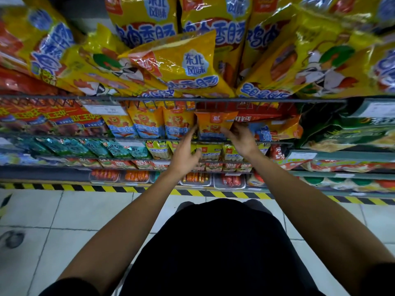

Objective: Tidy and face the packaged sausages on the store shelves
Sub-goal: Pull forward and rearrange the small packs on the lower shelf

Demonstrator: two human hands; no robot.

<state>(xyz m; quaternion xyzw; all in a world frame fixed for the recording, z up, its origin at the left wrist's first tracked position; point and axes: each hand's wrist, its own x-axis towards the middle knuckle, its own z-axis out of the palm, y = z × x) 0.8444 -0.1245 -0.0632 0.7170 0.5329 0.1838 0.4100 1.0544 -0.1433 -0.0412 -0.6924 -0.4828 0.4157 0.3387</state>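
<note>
An orange sausage pack (214, 122) with a red logo stands upright on the second shelf, at the right end of a row of like orange-and-blue packs (147, 122). My left hand (186, 153) touches its left edge with fingers spread. My right hand (240, 136) grips its lower right corner. Another orange pack (284, 129) lies tilted just right of my right hand. Large yellow sausage bags (179, 63) lean forward on the top shelf above.
A wire shelf rail (213, 100) runs across above the held pack. Red packs (53, 118) fill the left, green bags (346, 133) the right. Lower shelves hold smaller packs and trays of sausages (136, 176). Yellow-black tape (85, 188) edges the tiled floor.
</note>
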